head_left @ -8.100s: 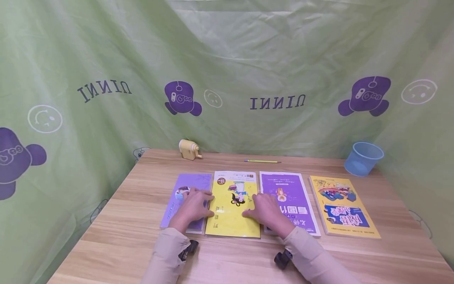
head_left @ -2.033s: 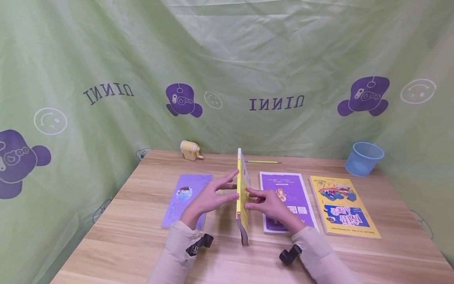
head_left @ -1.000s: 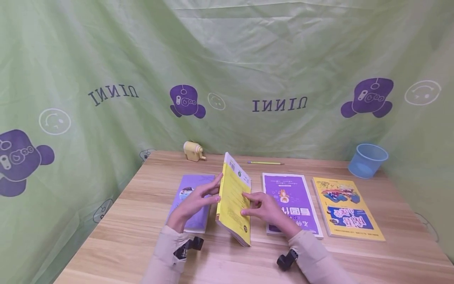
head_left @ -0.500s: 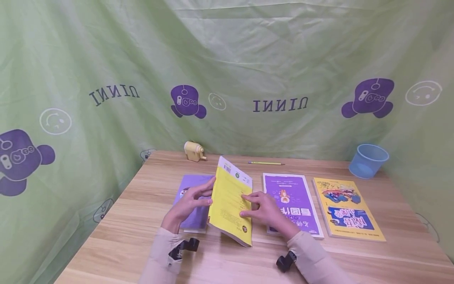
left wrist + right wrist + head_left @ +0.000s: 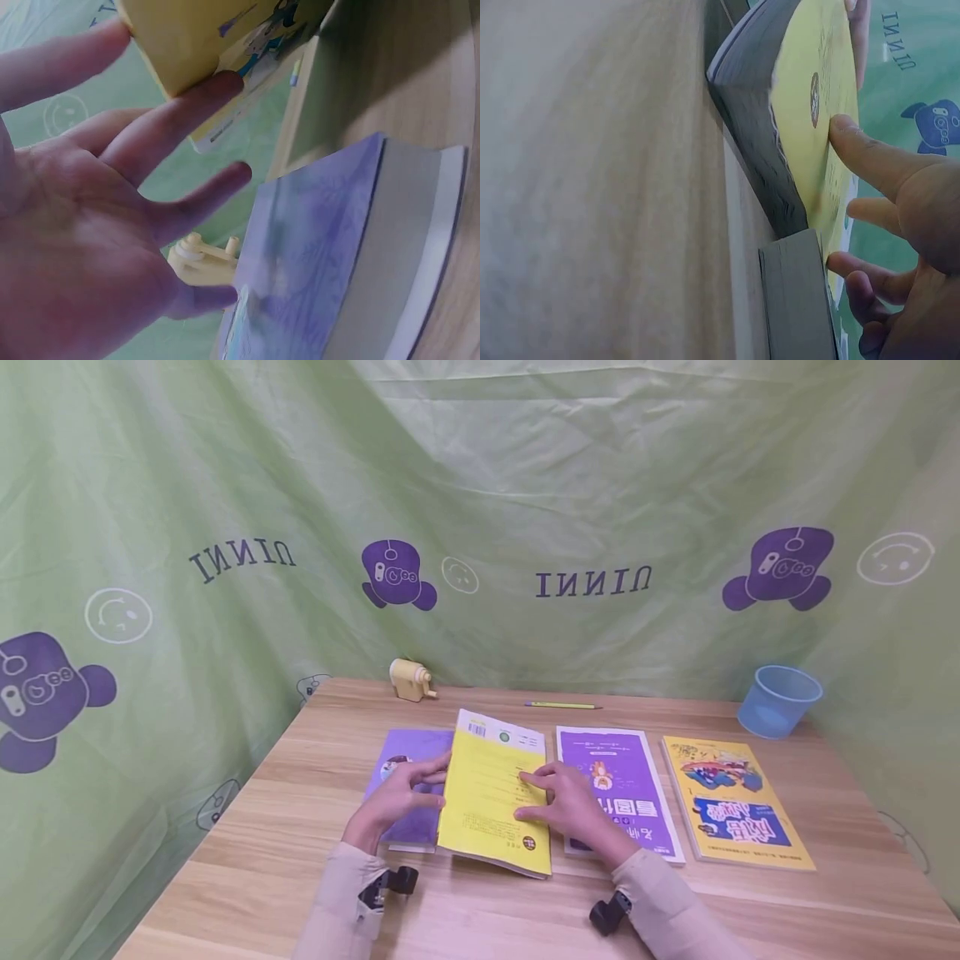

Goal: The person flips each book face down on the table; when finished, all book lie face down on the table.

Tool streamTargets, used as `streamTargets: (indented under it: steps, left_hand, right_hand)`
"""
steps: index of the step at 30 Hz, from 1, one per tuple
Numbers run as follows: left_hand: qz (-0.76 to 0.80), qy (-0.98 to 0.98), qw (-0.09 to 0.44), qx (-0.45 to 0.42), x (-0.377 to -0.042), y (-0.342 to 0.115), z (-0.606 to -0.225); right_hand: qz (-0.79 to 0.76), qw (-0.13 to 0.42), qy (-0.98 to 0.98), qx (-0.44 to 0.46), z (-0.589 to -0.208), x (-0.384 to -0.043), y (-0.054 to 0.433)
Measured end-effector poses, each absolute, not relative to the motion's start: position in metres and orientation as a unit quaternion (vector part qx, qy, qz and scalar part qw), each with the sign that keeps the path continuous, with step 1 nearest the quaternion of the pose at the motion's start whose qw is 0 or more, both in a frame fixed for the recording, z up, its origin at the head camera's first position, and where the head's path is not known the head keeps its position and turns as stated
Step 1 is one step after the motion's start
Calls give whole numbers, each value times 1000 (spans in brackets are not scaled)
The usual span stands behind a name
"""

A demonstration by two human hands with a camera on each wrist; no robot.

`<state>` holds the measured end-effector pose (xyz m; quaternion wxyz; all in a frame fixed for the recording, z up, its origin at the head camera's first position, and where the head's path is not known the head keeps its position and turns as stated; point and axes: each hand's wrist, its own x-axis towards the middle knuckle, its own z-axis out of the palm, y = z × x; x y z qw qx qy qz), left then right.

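A yellow book [image 5: 491, 810] lies back cover up between two purple books, its left side raised off the table. In the left wrist view, the thumb of my left hand [image 5: 397, 797] touches the raised edge, and one straight finger supports the front cover [image 5: 266, 45] from below; the other fingers are spread. My right hand [image 5: 573, 806] rests its fingertips on the back cover near the right edge. The lilac book [image 5: 420, 752] lies under my left hand's reach, and the purple book with a white border [image 5: 626, 760] is beside my right hand.
An orange-yellow book [image 5: 738, 802] lies at the right. Along the back of the wooden table [image 5: 247, 835] are a cream pencil sharpener [image 5: 410, 680], a pencil [image 5: 562, 705] and a blue cup [image 5: 778, 702]. A green curtain [image 5: 480, 485] hangs behind.
The yellow book, first flat with its front cover up, was raised on edge and turned over. Its back cover has since come down toward the table, both hands staying on it.
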<state>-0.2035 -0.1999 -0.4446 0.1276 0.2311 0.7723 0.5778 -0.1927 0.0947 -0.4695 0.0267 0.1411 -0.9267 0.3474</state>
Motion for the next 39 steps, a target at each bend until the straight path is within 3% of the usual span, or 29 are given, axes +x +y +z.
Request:
streamTargets:
  steps: [7, 15, 39]
  left_hand:
    - [537, 816, 127, 172, -206, -189, -447]
    - [370, 922, 51, 101, -203, -172, -448]
    - [170, 979, -15, 114, -194, -152, -447]
  right_hand:
    - [320, 45, -934, 154, -470, -192, 100]
    - [293, 50, -942, 154, -470, -192, 103]
    - [241, 68, -954, 167, -469, -194, 92]
